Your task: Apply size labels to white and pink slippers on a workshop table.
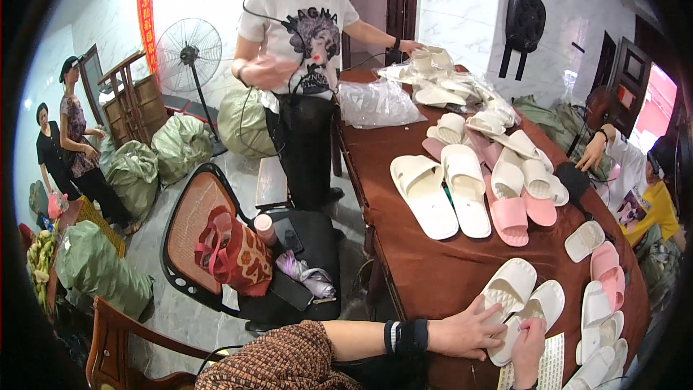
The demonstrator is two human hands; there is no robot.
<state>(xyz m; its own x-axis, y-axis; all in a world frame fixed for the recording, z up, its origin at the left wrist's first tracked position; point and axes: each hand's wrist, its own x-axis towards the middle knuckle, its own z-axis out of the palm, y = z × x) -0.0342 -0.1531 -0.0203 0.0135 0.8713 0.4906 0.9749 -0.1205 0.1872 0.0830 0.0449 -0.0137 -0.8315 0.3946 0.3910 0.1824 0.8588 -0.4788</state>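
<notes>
A pair of white slippers lies in front of me at the table's near edge: the left slipper (514,274) and the right slipper (546,297). My left hand (469,330), with a dark band at the wrist, rests against their near side, fingers spread. Over the right slipper's near part, my right hand (529,352) is closed in a pinch; whatever its fingertips hold is too small to make out. Partly under that hand lies a pale sheet with rows of small marks (552,361).
More white slippers (465,191) and pink slippers (509,220) cover the brown table (404,267). Across it, a person (303,36) reaches to bagged slippers (433,87). Another person (621,173) sits at right. A chair (209,245) holds a red bag (234,253).
</notes>
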